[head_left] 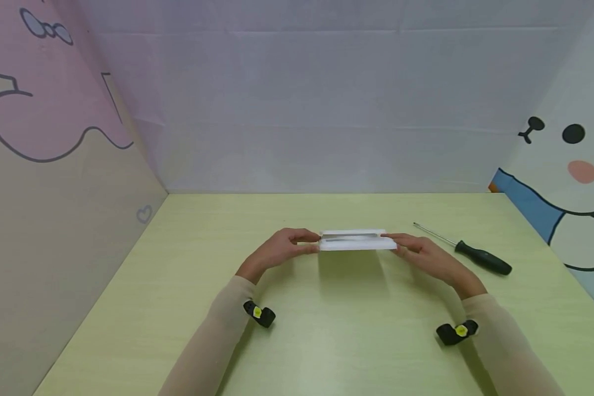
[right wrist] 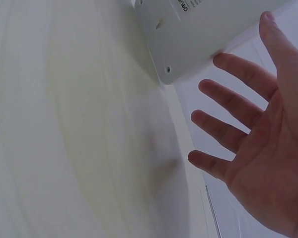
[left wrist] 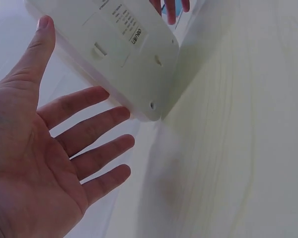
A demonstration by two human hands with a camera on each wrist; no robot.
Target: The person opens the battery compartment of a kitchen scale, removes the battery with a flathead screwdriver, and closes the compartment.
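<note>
White device (head_left: 358, 246) was between two hands, over the table (head_left: 297, 341), and its place was to the left of the screwdriver (head_left: 467, 250). Left hand (head_left: 283, 247) was at the end of the device more distant from the screwdriver; right hand (head_left: 428, 256) was at the end nearer to it, so that this hand stood between the device and the screwdriver.

The grip was light at both ends. Each hand pinched its edge between the thumb and the first fingertips, with only a small gap between them, while the other fingers were spread and almost straight, holding nothing. How strong was the pressure, I cannot tell.

The device was tilted, with its underside visible to both wrist cameras; there one could see a printed label (left wrist: 124, 20) and a small corner hole (left wrist: 152, 105). Whether its lower edge touched the table was not clear.

About the progress, my judgement is this: the taking up of the device was done, and it seemed in one piece. The screwdriver lay on the table, in neither hand. Putting down the device and letting go of it were not yet done.
</note>
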